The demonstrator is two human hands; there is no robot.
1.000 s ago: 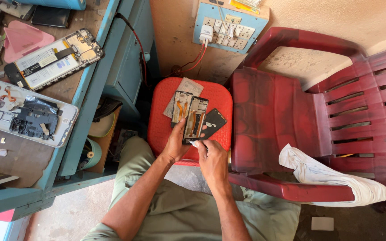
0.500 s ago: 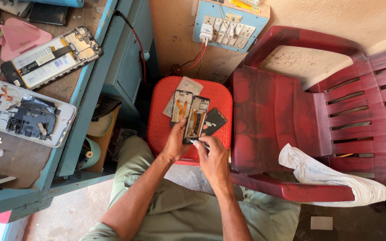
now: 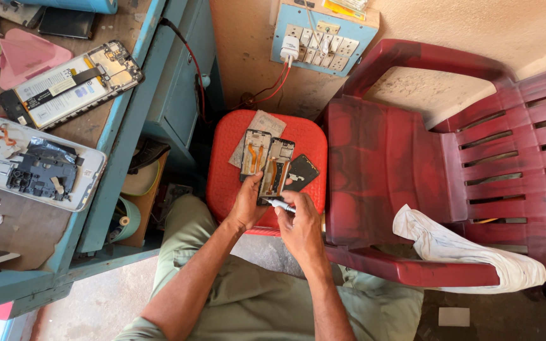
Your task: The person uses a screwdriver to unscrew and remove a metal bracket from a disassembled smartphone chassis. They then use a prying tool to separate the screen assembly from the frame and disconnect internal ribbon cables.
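Head view: left hand [image 3: 246, 205] grips the lower edge of an opened phone frame [image 3: 277, 168] lying on the red stool [image 3: 224, 169]. Right hand [image 3: 299, 225] pinches a slim pen-like tool [image 3: 280, 204] (tip at the frame's bottom end). Advisable: keep the frame pinned flat, apply light pressure, avoid the orange flex strips.

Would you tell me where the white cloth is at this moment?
In the head view, the white cloth lies at lower right, draped over the front edge of the dark red plastic chair, right of the person's right hand.
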